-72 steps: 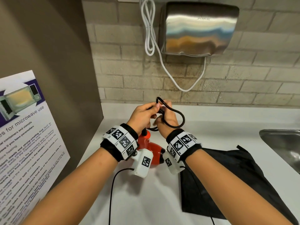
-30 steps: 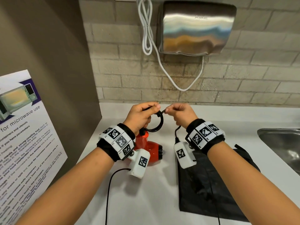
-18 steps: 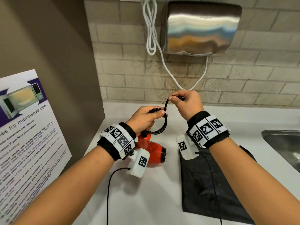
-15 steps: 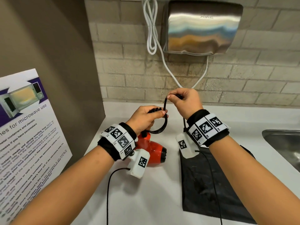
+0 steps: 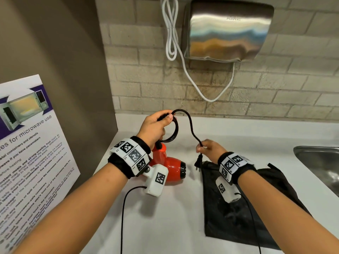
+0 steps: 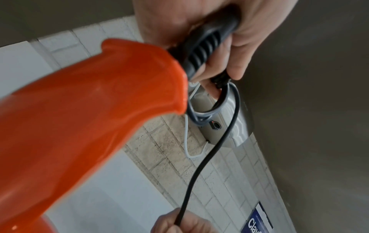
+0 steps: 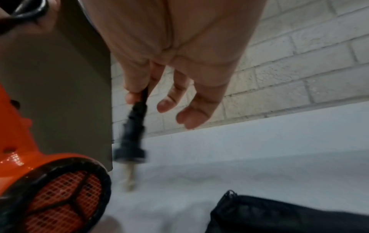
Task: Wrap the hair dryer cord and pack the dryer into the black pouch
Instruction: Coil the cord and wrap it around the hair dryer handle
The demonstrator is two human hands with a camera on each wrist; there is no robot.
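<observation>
A red hair dryer [image 5: 171,170] hangs over the white counter by its black strain relief [image 6: 201,53]. My left hand [image 5: 156,127] grips that and the coiled loops of black cord [image 5: 175,132] above the dryer's handle. From there the cord [image 5: 190,123] arcs right and down to my right hand [image 5: 209,148], which pinches it just above the plug [image 5: 198,163]. The plug [image 7: 130,141] dangles below the fingers, over the top edge of the flat black pouch [image 5: 238,217]. The dryer's mesh rear grille [image 7: 60,200] faces the right wrist camera.
A steel hand dryer [image 5: 227,32] with a white cable [image 5: 172,33] hangs on the brick wall. A steel sink [image 5: 319,165] is at the right. A microwave poster [image 5: 25,143] stands on the brown panel at left. Thin black sensor cables [image 5: 122,217] trail from both wrists.
My right hand has slid down along the cord from beside the left hand to just above the plug, low and to the right. The left hand keeps the coil, slightly raised.
</observation>
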